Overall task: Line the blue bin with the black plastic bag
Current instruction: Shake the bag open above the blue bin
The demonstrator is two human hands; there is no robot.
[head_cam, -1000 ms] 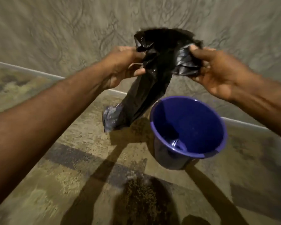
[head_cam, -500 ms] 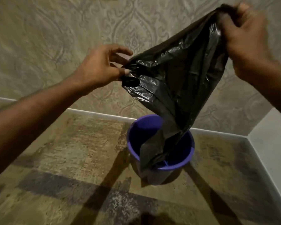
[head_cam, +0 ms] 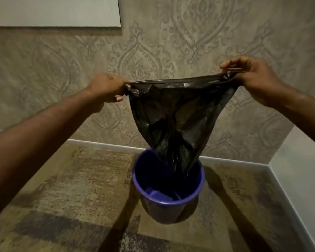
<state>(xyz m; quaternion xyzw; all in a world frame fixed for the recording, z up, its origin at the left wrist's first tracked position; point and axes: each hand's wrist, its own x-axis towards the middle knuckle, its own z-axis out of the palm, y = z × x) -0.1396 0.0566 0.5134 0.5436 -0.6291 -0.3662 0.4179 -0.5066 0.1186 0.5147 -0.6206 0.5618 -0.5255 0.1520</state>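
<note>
A round blue bin (head_cam: 164, 202) stands upright on the floor near the wall corner. Above it hangs a black plastic bag (head_cam: 178, 115), stretched wide by its top edge. My left hand (head_cam: 105, 88) pinches the bag's left top corner, and my right hand (head_cam: 251, 77) pinches the right top corner, a little higher. The bag narrows downward and its bottom tip dips inside the bin's mouth at the far side. The bin's near inner wall and part of its bottom show below the bag.
A patterned wall (head_cam: 153, 51) rises right behind the bin, with a pale baseboard (head_cam: 102, 143) along the floor. A plain side wall (head_cam: 302, 179) closes the corner on the right. A light panel (head_cam: 55, 11) hangs at upper left. Patterned floor (head_cam: 71, 188) spreads left of the bin.
The crumpled bag has been shaken out and pulled taut between both hands. My right hand came down, my left moved outward, and the bag's tip hangs into the bin.
</note>
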